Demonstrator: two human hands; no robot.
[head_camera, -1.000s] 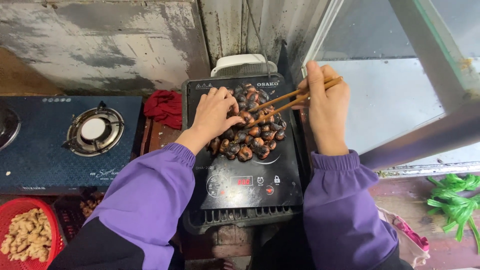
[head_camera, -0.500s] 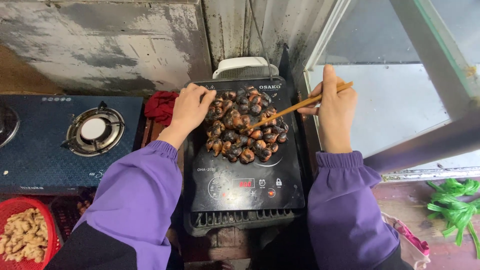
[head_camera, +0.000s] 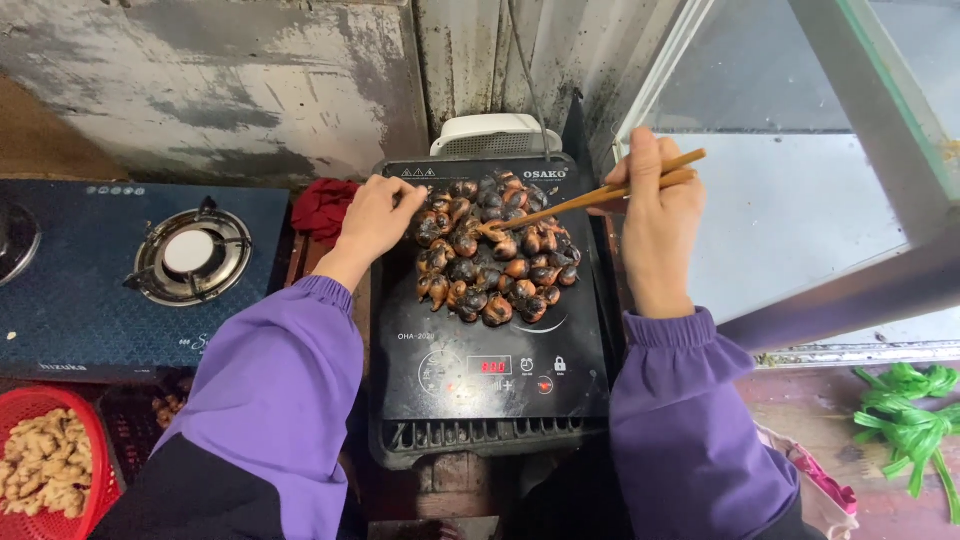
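A heap of dark brown shelled pieces lies directly on the glass top of a black induction cooker with a lit red display. My right hand holds a pair of wooden chopsticks whose tips reach into the top of the heap. My left hand rests at the heap's left edge, fingertips touching the outer pieces; whether it pinches one I cannot tell. Both arms wear purple sleeves.
A blue gas stove with a round burner stands to the left. A red cloth lies between the cookers. A red basket of ginger sits lower left. Window frame and green ties are on the right.
My left hand slid off the middle of the heap to its left edge. My right hand lifted slightly and the chopstick tips moved toward the heap's upper middle.
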